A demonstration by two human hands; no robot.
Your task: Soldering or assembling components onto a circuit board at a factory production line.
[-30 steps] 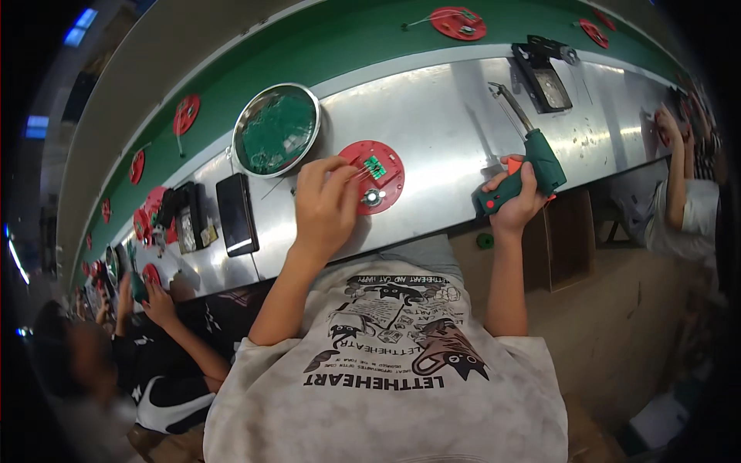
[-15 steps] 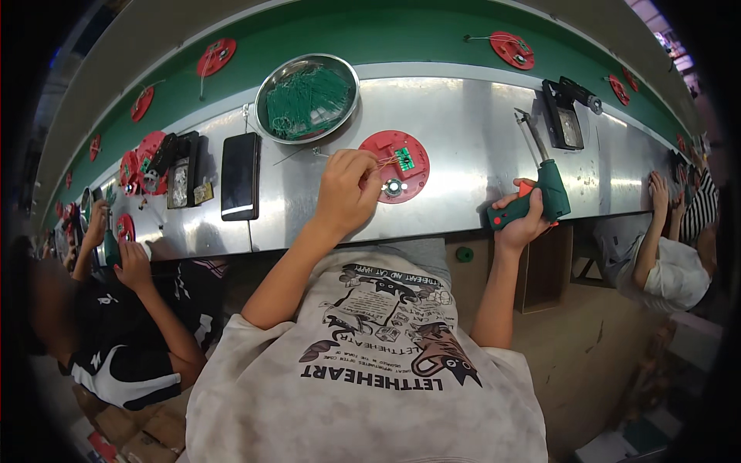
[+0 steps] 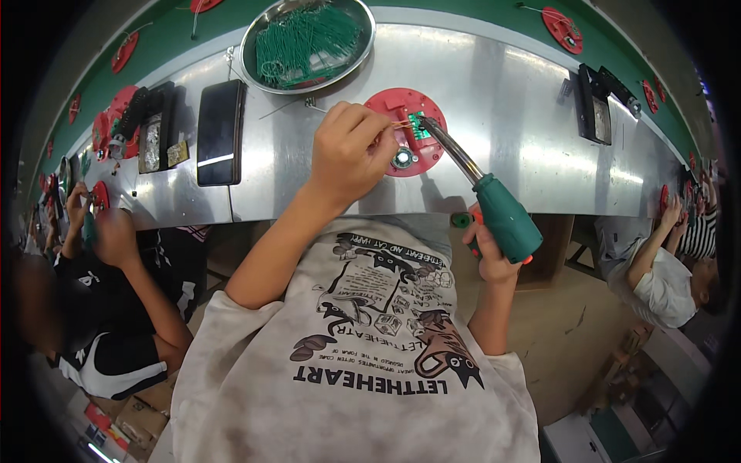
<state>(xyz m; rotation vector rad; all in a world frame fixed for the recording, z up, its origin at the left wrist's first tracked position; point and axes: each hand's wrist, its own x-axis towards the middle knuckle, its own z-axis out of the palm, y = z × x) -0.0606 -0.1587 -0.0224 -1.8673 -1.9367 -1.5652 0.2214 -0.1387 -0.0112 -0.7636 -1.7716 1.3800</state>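
Note:
A round red plastic disc point(image 3: 428, 158) lies on the metal bench in front of me, bearing a small green circuit board point(image 3: 419, 129) and a round silvery part point(image 3: 402, 158). At the disc's left edge my left hand point(image 3: 349, 150) is closed in a pinch on thin orange wires point(image 3: 399, 124) that reach the board. My right hand point(image 3: 495, 258) grips a green soldering gun point(image 3: 505, 220) with a red trigger. Its metal shaft slants up and left, and the tip is at the board, close to the wire ends. Whether the tip touches cannot be made out.
A steel bowl point(image 3: 309, 90) of green wires stands behind my left hand. Left of it lie a black phone point(image 3: 221, 135) and a black soldering stand point(image 3: 157, 127); another stand point(image 3: 594, 104) is at right. More red discs point(image 3: 562, 29) rest on the green strip. Co-workers sit either side.
My right hand has brought the soldering gun leftward from the right of the bench, so its tip is now at the board. My left hand keeps its pinch. The view has shifted.

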